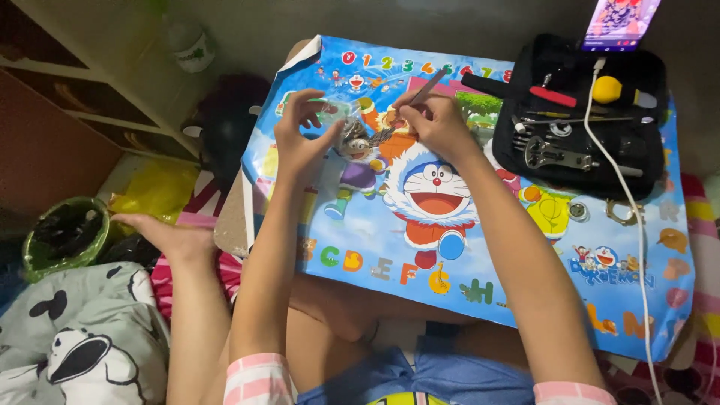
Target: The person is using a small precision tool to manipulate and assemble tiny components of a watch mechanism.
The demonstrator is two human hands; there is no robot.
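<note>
My left hand pinches a small silver wristwatch with a metal band just above a colourful cartoon-printed low table. My right hand grips a thin pen-like tool, its tip angled down toward the watch. Both hands work close together near the table's far left part. A small clear plastic piece sits by my left fingers.
An open black tool case with pliers, a yellow-handled tool and small tools lies at the far right. A phone stands behind it, its white cable trailing down. A metal ring piece lies near it. A green basket sits left.
</note>
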